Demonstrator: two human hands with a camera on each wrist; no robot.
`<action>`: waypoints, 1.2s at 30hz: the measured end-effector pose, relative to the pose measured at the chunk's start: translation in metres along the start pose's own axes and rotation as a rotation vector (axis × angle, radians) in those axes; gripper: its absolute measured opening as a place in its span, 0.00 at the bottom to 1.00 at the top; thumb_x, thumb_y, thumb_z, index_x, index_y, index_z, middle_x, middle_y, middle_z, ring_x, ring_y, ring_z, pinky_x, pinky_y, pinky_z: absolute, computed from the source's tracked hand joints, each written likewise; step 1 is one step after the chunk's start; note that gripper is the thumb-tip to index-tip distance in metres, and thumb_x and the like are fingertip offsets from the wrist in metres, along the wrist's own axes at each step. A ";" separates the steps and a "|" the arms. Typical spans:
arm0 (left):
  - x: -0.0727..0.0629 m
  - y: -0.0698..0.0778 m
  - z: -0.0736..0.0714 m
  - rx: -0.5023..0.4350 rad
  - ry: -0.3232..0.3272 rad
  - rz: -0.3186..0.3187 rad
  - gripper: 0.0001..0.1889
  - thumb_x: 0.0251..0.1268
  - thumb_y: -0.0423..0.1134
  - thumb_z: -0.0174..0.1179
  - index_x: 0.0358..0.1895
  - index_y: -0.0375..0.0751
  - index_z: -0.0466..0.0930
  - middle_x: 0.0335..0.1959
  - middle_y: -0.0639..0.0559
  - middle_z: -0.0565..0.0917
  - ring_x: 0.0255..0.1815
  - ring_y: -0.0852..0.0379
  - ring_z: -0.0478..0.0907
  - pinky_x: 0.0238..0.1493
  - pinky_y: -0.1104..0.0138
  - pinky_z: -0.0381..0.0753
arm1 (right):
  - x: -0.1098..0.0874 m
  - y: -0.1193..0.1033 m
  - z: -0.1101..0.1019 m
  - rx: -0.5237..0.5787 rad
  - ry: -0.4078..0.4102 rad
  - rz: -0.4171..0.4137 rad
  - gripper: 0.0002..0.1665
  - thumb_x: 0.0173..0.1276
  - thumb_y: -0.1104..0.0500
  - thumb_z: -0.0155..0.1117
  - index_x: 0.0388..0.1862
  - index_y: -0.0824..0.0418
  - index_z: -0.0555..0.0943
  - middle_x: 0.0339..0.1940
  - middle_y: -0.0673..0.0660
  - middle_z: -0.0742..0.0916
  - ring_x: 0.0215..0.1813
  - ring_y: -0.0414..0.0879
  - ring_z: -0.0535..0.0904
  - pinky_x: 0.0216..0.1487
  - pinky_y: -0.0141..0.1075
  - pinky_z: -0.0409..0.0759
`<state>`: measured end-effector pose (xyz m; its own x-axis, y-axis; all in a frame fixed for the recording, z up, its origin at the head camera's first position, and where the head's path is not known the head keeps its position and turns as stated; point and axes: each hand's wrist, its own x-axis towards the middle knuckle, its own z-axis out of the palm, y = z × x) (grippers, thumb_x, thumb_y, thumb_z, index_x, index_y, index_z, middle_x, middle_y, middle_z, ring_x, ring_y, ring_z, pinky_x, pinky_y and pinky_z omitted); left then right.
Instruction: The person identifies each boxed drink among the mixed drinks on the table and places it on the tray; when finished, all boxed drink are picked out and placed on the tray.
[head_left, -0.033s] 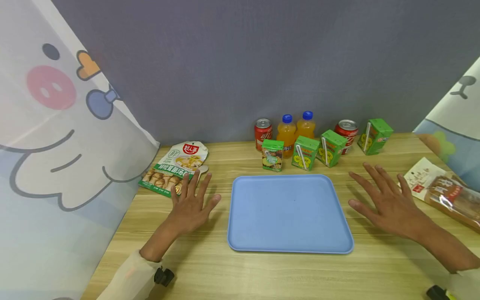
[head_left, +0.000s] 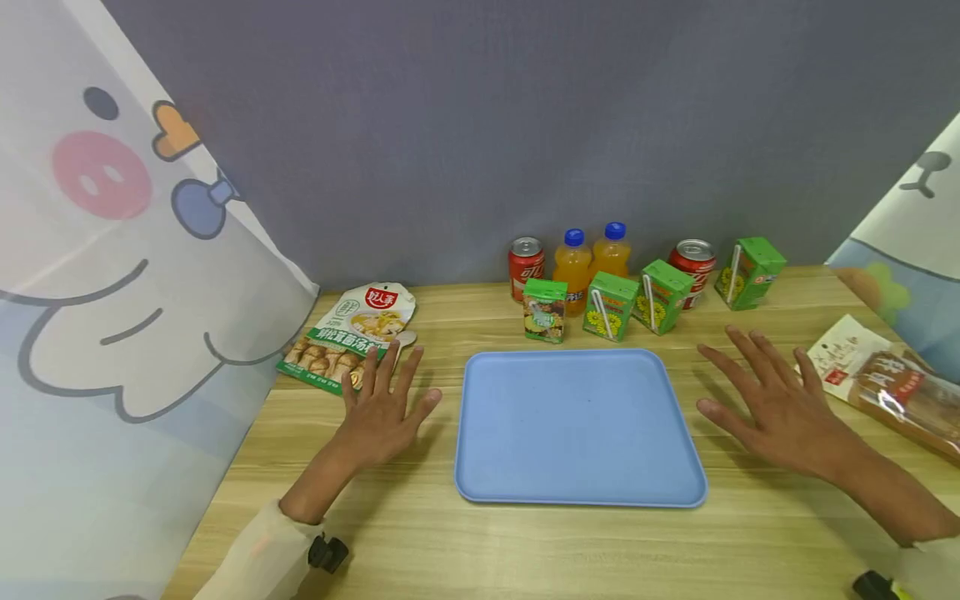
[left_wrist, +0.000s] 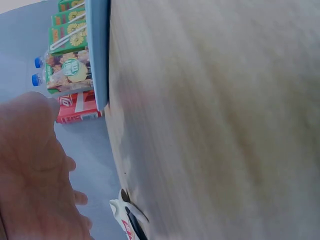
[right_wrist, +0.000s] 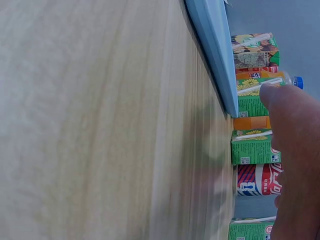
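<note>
My left hand hovers over the table left of a blue tray, fingers spread and holding nothing. Just beyond its fingertips lies a green and white food pouch with mushrooms pictured on it. A spoon sits beside the pouch, its handle partly hidden by the fingers. On the tray's other side, my right hand is likewise spread, palm down and holding nothing. Close to its little finger is a packaged brown loaf of bread in a clear and white bag.
Behind the tray stand several green drink cartons with straws. Two orange soda bottles with blue caps and two red cola cans are at the back. A grey partition rises behind them, with printed cloths on both sides.
</note>
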<state>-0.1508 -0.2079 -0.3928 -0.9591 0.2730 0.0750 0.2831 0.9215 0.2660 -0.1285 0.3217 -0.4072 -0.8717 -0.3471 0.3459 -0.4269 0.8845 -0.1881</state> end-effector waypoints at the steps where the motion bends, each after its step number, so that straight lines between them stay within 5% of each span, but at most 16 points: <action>1: 0.000 0.000 0.000 -0.012 -0.009 0.007 0.39 0.77 0.66 0.40 0.83 0.56 0.40 0.83 0.44 0.36 0.80 0.37 0.26 0.69 0.23 0.32 | 0.000 0.001 0.000 0.001 0.001 -0.002 0.43 0.70 0.43 0.64 0.80 0.47 0.60 0.82 0.63 0.54 0.81 0.66 0.44 0.74 0.69 0.22; 5: -0.004 0.002 0.003 -0.078 -0.046 0.082 0.40 0.78 0.63 0.44 0.83 0.51 0.41 0.82 0.41 0.39 0.80 0.35 0.30 0.70 0.24 0.38 | 0.001 0.004 -0.001 0.013 0.032 -0.021 0.42 0.69 0.45 0.66 0.78 0.50 0.63 0.79 0.66 0.59 0.78 0.69 0.52 0.75 0.71 0.27; 10: -0.012 0.009 0.002 -0.191 -0.138 0.226 0.42 0.78 0.59 0.49 0.83 0.46 0.40 0.82 0.42 0.42 0.80 0.34 0.34 0.74 0.29 0.40 | 0.007 0.011 -0.007 0.026 0.098 -0.019 0.39 0.67 0.50 0.70 0.74 0.57 0.67 0.71 0.71 0.68 0.65 0.75 0.66 0.66 0.77 0.53; 16: -0.020 0.017 -0.001 -0.207 -0.232 0.290 0.43 0.76 0.59 0.52 0.82 0.43 0.41 0.82 0.44 0.43 0.81 0.36 0.35 0.75 0.30 0.39 | 0.023 0.024 -0.022 0.081 0.129 0.108 0.29 0.71 0.56 0.66 0.66 0.67 0.72 0.62 0.75 0.75 0.60 0.75 0.69 0.49 0.68 0.70; 24: -0.022 0.017 0.002 -0.215 -0.332 0.314 0.43 0.77 0.57 0.52 0.82 0.43 0.42 0.82 0.44 0.44 0.80 0.34 0.35 0.74 0.29 0.37 | 0.049 0.050 -0.044 0.231 0.120 0.322 0.32 0.78 0.54 0.55 0.71 0.73 0.66 0.64 0.80 0.71 0.56 0.77 0.71 0.42 0.69 0.74; 27: -0.022 0.018 0.002 -0.221 -0.350 0.305 0.43 0.77 0.57 0.52 0.82 0.43 0.42 0.82 0.45 0.44 0.80 0.35 0.36 0.74 0.29 0.36 | 0.060 0.058 -0.047 0.311 0.168 0.359 0.35 0.78 0.53 0.54 0.74 0.73 0.62 0.69 0.77 0.69 0.59 0.79 0.70 0.48 0.42 0.80; 30: -0.023 0.018 0.002 -0.219 -0.356 0.298 0.43 0.77 0.58 0.52 0.82 0.44 0.41 0.82 0.45 0.44 0.81 0.35 0.36 0.75 0.29 0.36 | 0.070 0.064 -0.047 0.364 0.211 0.405 0.39 0.77 0.51 0.55 0.77 0.72 0.58 0.73 0.73 0.66 0.61 0.80 0.69 0.38 0.20 0.69; 36: -0.023 0.019 0.004 -0.220 -0.345 0.309 0.43 0.77 0.57 0.52 0.82 0.43 0.42 0.82 0.44 0.45 0.80 0.35 0.36 0.75 0.30 0.36 | 0.089 0.075 -0.042 0.379 0.285 0.478 0.43 0.76 0.48 0.55 0.79 0.68 0.54 0.75 0.71 0.64 0.65 0.78 0.67 0.38 0.26 0.63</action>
<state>-0.1238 -0.1960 -0.3930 -0.7630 0.6332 -0.1298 0.5102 0.7134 0.4804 -0.2286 0.3704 -0.3519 -0.9105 0.1975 0.3633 -0.1097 0.7319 -0.6725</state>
